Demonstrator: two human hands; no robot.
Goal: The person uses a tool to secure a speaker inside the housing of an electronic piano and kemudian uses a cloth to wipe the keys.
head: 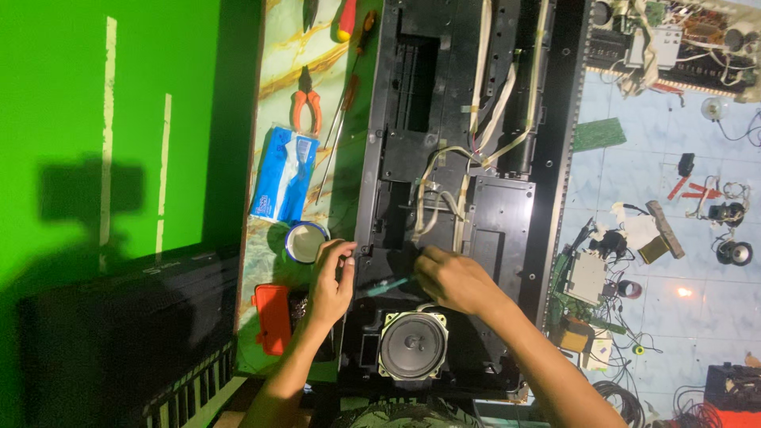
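A teal-handled screwdriver [390, 284] is gripped in the right hand [453, 279], its long axis pointing leftward toward the left hand [331, 279], whose fingertips are pinched together at the black chassis [507, 214] edge

Both hands work inside the black casing [444, 158]: left hand [331, 277] at 7 o'clock, right hand [452, 279] gripping a teal-handled tool [390, 285] above the speaker [412, 345].

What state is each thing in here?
Black casing: opened, insides and cables exposed.
Speaker: mounted in casing, cone up.
Left hand: pinching at the casing edge.
Right hand: gripping a teal-handled tool.
Cup: upright, open.
Tissue pack: lying flat.
Pliers: lying unused.
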